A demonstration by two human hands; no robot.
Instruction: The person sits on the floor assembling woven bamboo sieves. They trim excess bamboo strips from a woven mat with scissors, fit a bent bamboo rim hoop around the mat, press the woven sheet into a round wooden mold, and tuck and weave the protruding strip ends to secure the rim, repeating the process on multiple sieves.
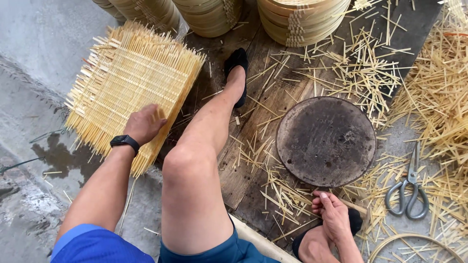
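I see the left hand [144,122] lying flat, fingers together, on top of a stack of woven bamboo mats [129,85]; it presses the near edge of the stack and grips nothing that I can see. The stack stands on the concrete floor [34,73], partly on the wooden boards [253,126]. The right hand [333,213] rests low, near the ankle, fingers curled loosely; whether it pinches a bamboo strip I cannot tell. Just beyond the right hand lies a round dark metal plate [325,141], with nothing on it. To the right of this hand lie grey scissors [408,187], among loose bamboo strips [429,97]. Far beyond both hands stand stacked round bamboo steamer baskets [300,17]; their inside is hidden from me.
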